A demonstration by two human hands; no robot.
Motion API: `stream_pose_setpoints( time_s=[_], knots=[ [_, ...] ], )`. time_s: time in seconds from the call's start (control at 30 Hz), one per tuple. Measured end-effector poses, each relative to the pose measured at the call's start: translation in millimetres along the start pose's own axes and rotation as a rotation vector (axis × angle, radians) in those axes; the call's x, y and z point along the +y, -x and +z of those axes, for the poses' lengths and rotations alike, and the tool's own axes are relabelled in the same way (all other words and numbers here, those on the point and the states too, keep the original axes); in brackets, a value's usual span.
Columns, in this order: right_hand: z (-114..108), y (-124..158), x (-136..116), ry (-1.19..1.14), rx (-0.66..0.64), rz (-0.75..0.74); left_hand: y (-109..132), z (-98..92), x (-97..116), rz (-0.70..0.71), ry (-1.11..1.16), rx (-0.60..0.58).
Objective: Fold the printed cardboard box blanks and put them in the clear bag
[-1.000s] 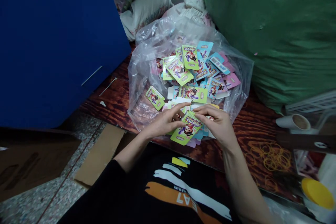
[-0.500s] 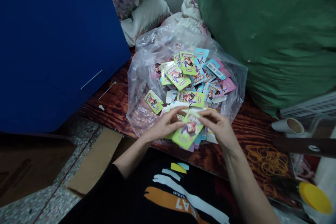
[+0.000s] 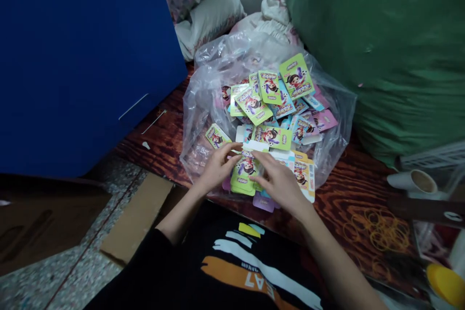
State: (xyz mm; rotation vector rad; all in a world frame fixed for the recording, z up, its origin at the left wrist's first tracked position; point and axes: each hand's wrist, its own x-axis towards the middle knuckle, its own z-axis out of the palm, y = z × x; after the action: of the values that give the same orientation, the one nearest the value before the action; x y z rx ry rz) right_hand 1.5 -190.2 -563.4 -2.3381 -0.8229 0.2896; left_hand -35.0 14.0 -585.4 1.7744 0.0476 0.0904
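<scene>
A green card box (image 3: 245,174) lies between my two hands at the near edge of the pile. On its left side is my left hand (image 3: 220,164), fingers apart and curved toward the box. My right hand (image 3: 275,177) is at its right side, thumb and fingers spread, with nothing seen held. Another green box (image 3: 297,76) rests on top of the pile at the upper right. Several green, blue and pink boxes lie on a clear plastic bag (image 3: 196,131). An orange and white box (image 3: 304,174) is to the right of my right hand.
A blue panel (image 3: 83,58) stands at the left, a big green sack (image 3: 381,48) at the right. On the wooden table (image 3: 337,208) are rubber bands (image 3: 387,230) and a paper cup (image 3: 412,181). White sacks (image 3: 214,14) sit behind. Cardboard (image 3: 136,218) lies at lower left.
The green box that was in my hands is gone from them, and a green box now lies at the pile's upper right. My hands have parted slightly over the near boxes. The view has shifted a little.
</scene>
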Motion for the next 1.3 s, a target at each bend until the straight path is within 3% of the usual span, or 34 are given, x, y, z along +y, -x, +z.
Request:
stream_pose_setpoints(
  time_s=[0.1, 0.2, 0.33, 0.47, 0.57, 0.67, 0.73, 0.8, 0.87, 1.0, 1.1, 1.2, 1.3],
  knots=[
    [16, -2, -11, 0.221, -0.154, 0.068, 2, 6.1, -7, 0.005, -0.106, -0.002],
    [19, -6, -21, 0.344, -0.236, 0.123, 1, 5.7, -7, 0.039, -0.14, -0.003],
    [18, -3, -27, 0.366, -0.224, 0.115, -33, -13.7, 10, 0.156, -0.193, 0.093],
    [18, -2, -20, 0.328, -0.213, 0.139, -121, -36.4, 45, 0.329, -0.336, 0.29],
    [19, -7, -14, 0.305, -0.24, 0.13, -204, -36.7, 73, 0.393, -0.562, 0.371],
    [19, -10, -12, 0.281, -0.219, 0.115, -275, -25.3, 93, 0.267, -0.84, 0.219],
    [21, -10, -11, 0.262, -0.17, 0.11, -310, -18.3, 106, 0.199, -0.935, 0.114],
    [23, -8, -7, 0.249, -0.102, 0.108, -336, -14.4, 123, 0.188, -0.953, 0.111],
    [27, -5, -1, 0.236, -0.009, 0.11, -356, -13.0, 145, 0.228, -0.926, 0.192],
    [31, -4, 8, 0.169, 0.202, 0.049, -381, -12.6, 191, 0.379, -0.852, 0.355],
    [19, -5, 6, 0.062, 0.299, -0.015, -385, -15.3, 207, 0.458, -0.858, 0.288],
    [-12, -6, 8, -0.11, 0.397, 0.008, -366, -23.3, 198, 0.471, -0.898, 0.157],
    [-60, -10, 31, -0.304, 0.454, 0.135, -319, -35.1, 168, 0.461, -0.966, 0.12]
  ],
)
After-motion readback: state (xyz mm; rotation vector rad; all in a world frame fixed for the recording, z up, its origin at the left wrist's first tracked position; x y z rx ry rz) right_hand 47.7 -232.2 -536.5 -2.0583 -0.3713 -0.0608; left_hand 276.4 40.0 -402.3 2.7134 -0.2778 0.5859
